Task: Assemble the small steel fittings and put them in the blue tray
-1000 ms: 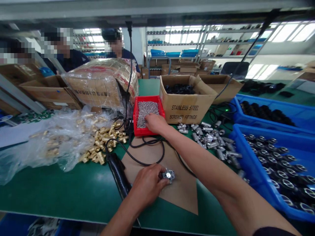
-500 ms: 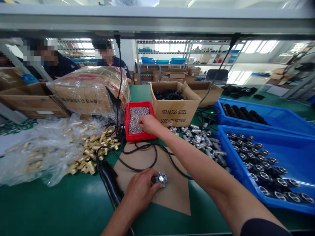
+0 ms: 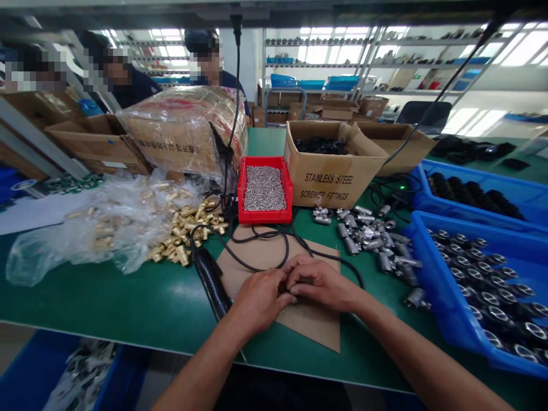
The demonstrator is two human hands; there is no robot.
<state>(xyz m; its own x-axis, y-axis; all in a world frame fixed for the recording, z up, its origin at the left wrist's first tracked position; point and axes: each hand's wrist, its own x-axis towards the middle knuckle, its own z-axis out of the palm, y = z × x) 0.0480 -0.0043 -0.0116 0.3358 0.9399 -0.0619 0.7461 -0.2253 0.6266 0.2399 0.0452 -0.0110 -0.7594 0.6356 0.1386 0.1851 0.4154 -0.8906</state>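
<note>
My left hand is closed, thumb and fingers pinching a small silver metal fitting that is now almost wholly hidden by the fingers. Against it, my right hand has its fingertips pressed together; whatever they hold is too small and covered to make out. Both hands meet over a brown cardboard sheet on the green table. Left of them lies a black corded power screwdriver. Beyond the cardboard stands a red bin full of tiny shiny metal pieces.
Brass fittings lie partly under clear plastic at left. Silver fittings are heaped at right, beside a blue tray of black-and-silver parts. A cardboard box stands behind. Black cable loops over the cardboard. Co-workers sit across the table.
My right hand has left the red bin and come back to my left hand, where the fingers now meet at the fitting. The camera view has tilted down and shifted left.
</note>
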